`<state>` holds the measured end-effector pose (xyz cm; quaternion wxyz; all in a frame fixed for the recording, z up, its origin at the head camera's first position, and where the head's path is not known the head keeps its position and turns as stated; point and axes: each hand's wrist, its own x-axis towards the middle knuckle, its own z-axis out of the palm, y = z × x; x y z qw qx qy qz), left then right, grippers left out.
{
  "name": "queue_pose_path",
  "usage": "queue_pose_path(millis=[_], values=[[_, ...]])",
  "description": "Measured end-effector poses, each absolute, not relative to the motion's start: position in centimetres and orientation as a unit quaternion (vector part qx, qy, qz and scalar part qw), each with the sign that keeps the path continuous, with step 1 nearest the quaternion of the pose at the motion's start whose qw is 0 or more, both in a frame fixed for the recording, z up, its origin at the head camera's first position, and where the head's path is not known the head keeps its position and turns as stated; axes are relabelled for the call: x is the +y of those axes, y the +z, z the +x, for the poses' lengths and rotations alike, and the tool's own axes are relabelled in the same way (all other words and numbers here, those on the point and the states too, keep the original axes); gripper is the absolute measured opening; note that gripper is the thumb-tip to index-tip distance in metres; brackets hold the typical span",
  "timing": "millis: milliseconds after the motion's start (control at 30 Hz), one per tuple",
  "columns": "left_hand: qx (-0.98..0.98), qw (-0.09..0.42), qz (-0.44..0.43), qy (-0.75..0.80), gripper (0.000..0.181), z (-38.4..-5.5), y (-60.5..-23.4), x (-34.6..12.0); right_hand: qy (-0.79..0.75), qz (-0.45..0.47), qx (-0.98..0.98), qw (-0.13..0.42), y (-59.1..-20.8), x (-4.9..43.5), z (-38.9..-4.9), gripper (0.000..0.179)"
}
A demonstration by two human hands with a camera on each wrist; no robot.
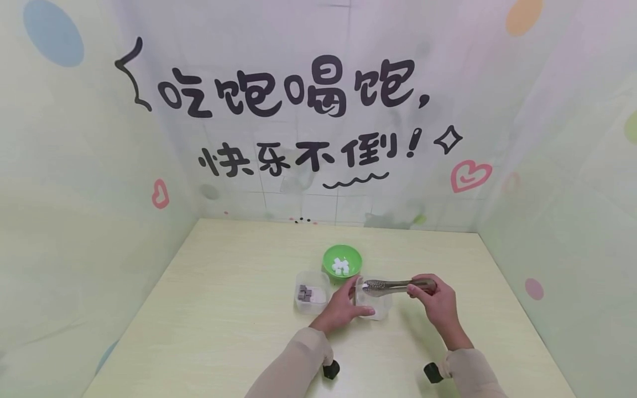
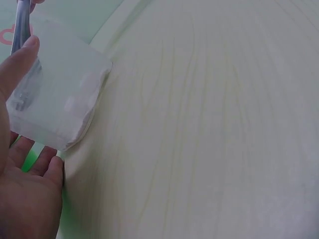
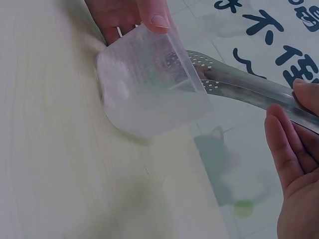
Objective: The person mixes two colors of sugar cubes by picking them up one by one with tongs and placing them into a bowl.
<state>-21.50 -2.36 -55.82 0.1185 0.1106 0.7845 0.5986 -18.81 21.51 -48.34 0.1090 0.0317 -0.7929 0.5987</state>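
On the near right of the green bowl (image 1: 355, 258), my left hand (image 1: 340, 310) pinches the clear box (image 1: 380, 309), probably light, slippery, best held by its walls; my right hand's (image 1: 439, 305) fingers pinch the tongs (image 1: 398, 286), likely springy, surest mid-handle.

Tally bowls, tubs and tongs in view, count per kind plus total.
Bowl: 1
Tubs: 2 (held tub, other tub)
Tongs: 1
Total: 4
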Motion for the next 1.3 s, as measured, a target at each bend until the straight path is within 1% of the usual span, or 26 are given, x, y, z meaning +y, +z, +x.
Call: queue_pose_path(millis=[200,333,467,800,1000,1167,1300], values=[[0.788,0.115,0.112,0.595,0.098,-21.5,-56.0,-2.3,0.602,0.02,-0.788,0.128,-49.0,21.6,-19.3,0.023],[0.79,0.113,0.113,0.593,0.098,-21.5,-56.0,-2.3,0.61,0.037,-0.776,0.158,-49.3,21.6,-19.6,0.023],[0.792,0.116,0.108,0.59,0.099,-21.4,-55.9,-2.3,0.631,0.044,-0.754,0.174,-49.0,21.3,-19.9,0.022],[0.786,0.12,0.108,0.597,0.099,-21.2,-55.9,-2.4,0.657,0.052,-0.734,0.167,-47.3,20.2,-19.9,0.019],[0.79,0.12,0.107,0.592,0.099,-21.3,-55.8,-2.4,0.662,0.056,-0.731,0.157,-47.1,20.1,-20.1,0.02],[0.793,0.119,0.109,0.588,0.099,-21.3,-55.7,-2.5,0.652,0.074,-0.735,0.168,-46.5,19.9,-19.6,0.018],[0.792,0.119,0.107,0.589,0.1,-21.2,-55.7,-2.4,0.642,0.071,-0.745,0.17,-46.0,19.6,-19.1,0.017]])
